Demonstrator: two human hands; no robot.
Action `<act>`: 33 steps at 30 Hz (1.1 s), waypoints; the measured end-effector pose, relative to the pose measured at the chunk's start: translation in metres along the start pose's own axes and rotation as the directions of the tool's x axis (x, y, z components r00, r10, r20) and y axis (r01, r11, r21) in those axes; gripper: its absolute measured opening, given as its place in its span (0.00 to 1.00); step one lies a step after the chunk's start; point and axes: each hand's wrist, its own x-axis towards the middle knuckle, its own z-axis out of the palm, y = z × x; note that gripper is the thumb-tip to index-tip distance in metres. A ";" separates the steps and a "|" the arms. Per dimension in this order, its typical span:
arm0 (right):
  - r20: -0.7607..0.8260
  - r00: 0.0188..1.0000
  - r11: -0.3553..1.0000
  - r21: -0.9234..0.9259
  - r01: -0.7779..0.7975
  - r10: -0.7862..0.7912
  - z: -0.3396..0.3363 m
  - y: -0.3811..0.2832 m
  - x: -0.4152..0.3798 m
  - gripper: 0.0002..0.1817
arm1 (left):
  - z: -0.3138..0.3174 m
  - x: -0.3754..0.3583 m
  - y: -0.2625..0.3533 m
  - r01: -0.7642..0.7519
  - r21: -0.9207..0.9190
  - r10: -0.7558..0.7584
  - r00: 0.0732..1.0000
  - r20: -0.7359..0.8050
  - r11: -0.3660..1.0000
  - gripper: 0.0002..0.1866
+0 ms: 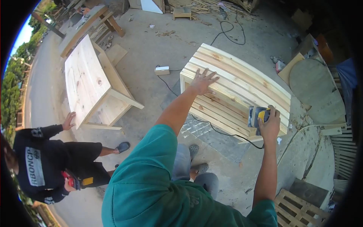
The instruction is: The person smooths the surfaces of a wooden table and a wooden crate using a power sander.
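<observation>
A slatted pale-wood piece of furniture [242, 79] with an opening along its near side stands in front of me. My left hand [203, 82] lies with fingers spread on its top slats, near the left end. At the right end, my right hand [270, 123] is closed around a yellow and dark power sander [257, 116]. The sander is held at the near edge of the piece, its face turned toward the wood; whether it touches cannot be made out. A black cord [227, 133] runs from it to the left, below the slats.
On the left, a co-worker [39, 159] has one hand on a pale wooden table [85, 75] and a red tool [70, 179] in the other. A power strip [162, 70] lies on the concrete. A slatted pallet [298, 208] and a round board [315, 89] are at right.
</observation>
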 end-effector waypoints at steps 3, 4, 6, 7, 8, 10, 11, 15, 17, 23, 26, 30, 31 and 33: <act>-0.089 0.990 0.984 0.148 -0.096 0.110 -0.005 0.019 -0.093 0.38 | -0.006 0.005 -0.001 0.012 0.009 -0.012 0.999 0.049 1.000 0.50; -0.106 0.980 0.973 0.176 -0.150 0.170 0.006 0.036 -0.132 0.38 | -0.006 0.007 -0.001 0.007 -0.001 -0.007 0.999 0.046 1.000 0.50; -0.127 0.936 0.930 0.220 -0.295 0.327 0.032 0.061 -0.214 0.39 | -0.003 0.011 -0.005 -0.010 -0.008 0.010 0.999 0.037 1.000 0.49; -0.131 0.898 0.893 0.235 -0.383 0.420 0.046 0.066 -0.256 0.40 | -0.005 0.013 -0.006 -0.023 0.008 0.023 0.998 0.055 1.000 0.48; -0.156 0.858 0.868 0.176 -0.464 0.490 0.071 0.080 -0.303 0.41 | -0.004 0.016 -0.007 -0.043 0.012 0.042 0.998 0.047 0.999 0.48; -0.157 0.708 0.725 0.111 -0.680 0.688 0.109 0.087 -0.396 0.42 | 0.004 0.018 -0.014 -0.080 0.019 0.079 0.996 0.047 0.997 0.48; -0.137 0.582 0.596 0.108 -0.796 0.802 0.126 0.076 -0.433 0.42 | 0.002 0.021 -0.019 -0.139 0.049 0.135 0.988 0.080 0.989 0.46; -0.195 0.127 0.138 0.045 -0.989 0.973 0.181 -0.016 -0.544 0.44 | 0.013 0.054 -0.050 -0.432 0.079 0.429 0.901 0.059 0.898 0.43; -0.185 -0.131 -0.128 0.033 -0.991 0.974 0.200 -0.081 -0.588 0.46 | 0.023 0.053 -0.058 -0.501 0.057 0.498 0.865 0.057 0.864 0.42; -0.146 -0.490 -0.445 0.256 -0.858 0.859 0.288 -0.281 -0.598 0.48 | 0.015 0.048 -0.055 -0.489 0.039 0.483 0.869 0.108 0.871 0.42; -0.086 -0.676 -0.587 0.426 -0.689 0.732 0.338 -0.349 -0.563 0.49 | 0.013 0.047 -0.057 -0.504 0.030 0.493 0.854 0.165 0.863 0.43; -0.094 -0.643 -0.527 0.491 -0.694 0.760 0.373 -0.414 -0.501 0.45 | 0.011 0.046 -0.051 -0.517 0.081 0.491 0.843 0.220 0.852 0.44; -0.088 -0.585 -0.486 0.466 -0.740 0.806 0.368 -0.429 -0.478 0.44 | 0.011 0.048 -0.050 -0.526 0.099 0.496 0.838 0.228 0.844 0.45; -0.092 -0.508 -0.426 0.429 -0.796 0.857 0.327 -0.480 -0.428 0.42 | 0.008 0.048 -0.046 -0.636 0.108 0.590 0.757 0.281 0.764 0.47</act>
